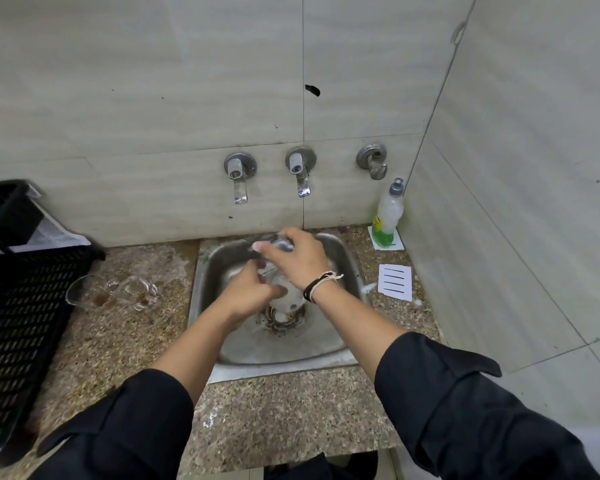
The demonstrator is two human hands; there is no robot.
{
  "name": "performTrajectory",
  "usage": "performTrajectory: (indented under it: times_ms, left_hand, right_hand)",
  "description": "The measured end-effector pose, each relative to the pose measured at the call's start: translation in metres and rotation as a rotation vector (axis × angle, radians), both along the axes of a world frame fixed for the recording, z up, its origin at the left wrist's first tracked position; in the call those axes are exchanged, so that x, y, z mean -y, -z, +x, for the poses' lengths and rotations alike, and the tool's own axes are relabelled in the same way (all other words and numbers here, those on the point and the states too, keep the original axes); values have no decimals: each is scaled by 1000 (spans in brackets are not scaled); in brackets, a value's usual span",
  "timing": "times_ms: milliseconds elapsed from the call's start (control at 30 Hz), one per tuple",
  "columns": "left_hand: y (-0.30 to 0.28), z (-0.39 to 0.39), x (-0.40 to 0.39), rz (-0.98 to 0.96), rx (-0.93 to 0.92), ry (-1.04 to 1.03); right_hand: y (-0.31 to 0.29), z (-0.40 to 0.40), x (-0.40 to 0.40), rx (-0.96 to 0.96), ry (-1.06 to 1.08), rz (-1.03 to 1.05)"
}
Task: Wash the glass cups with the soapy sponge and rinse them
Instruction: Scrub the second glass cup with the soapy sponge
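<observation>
1. Both hands work over the steel sink (343, 258). Left hand (248, 294) has its fingers curled round a glass cup (284, 296), held above the drain. Right hand (300, 259) has its fingers closed round a grey sponge (280, 242), which looks pressed at the cup's upper end. Blurred there; exact contact can't be told.
2. Two more glass cups (113, 291) stand on the granite surface (125, 341) left of the sink, near a black crate (21, 306). Brown residue in their bottoms; judged unwashed.
3. Risk: wet, soapy glass in a one-hand hold. A slip would drop it onto the steel basin, likely chipping or cracking it.
4. Risk: hard twisting of the sponge against thin glass could break the wall in the palm.
5. Risk: the waiting cups sit close together; a hurried reach could knock one against the other.
6. Neither tap (300, 174) shows running water; rinsing appears still to come.
7. Writing: dish soap bottle (388, 216) carries a yellow-green label, text too small to read. A white card (395, 283) shows black horizontal lines only, no legible words.
</observation>
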State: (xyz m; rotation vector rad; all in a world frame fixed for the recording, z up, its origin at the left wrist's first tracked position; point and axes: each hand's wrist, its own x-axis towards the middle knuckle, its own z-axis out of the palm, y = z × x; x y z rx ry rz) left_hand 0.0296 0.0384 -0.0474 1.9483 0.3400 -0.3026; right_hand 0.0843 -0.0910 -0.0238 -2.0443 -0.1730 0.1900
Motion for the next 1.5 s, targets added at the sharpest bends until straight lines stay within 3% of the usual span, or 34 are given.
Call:
performTrajectory:
  times_ms: [67,167,267,367,467,567,700,767,900,1033,1133,1267,1400,1500]
  left_hand:
    - [-3,2,6,23,108,8]
    - [-5,6,3,-45,169,-142]
    - [-8,5,-2,-81,170,-277]
    - [-9,0,-2,44,213,-165]
    - [-11,0,-2,74,263,-133]
    - [-15,2,5,169,344,-160]
    - [-10,-3,16,-235,352,-396]
    - [-6,-4,20,-323,298,-407]
    - [-19,-3,20,-39,319,-299]
    - [-31,7,15,158,307,-152]
    - [-31,10,15,174,330,-183]
    - [-21,2,25,184,293,-71]
    - [-17,10,20,105,300,-193]
    - [-16,10,19,89,258,-69]
  right_hand:
    - [-7,-4,-8,116,-95,-59]
    - [-12,-11,0,219,-103,-54]
    - [-3,-10,21,152,-231,-54]
    - [-5,-5,34,1,-470,-106]
    - [-14,2,35,154,-575,-337]
    - [-17,-8,23,399,-434,-485]
    - [-11,-12,21,300,-125,-157]
    - [-11,-12,19,248,-26,-109]
    - [-10,-9,17,213,-25,-282]
    - [-12,-17,20,46,-65,-38]
    - [-10,-30,18,23,-7,37]
    - [-20,-16,19,-19,-29,95]
    - [-26,-22,8,-21,-6,107]
    - [-20,-23,7,-13,45,91]
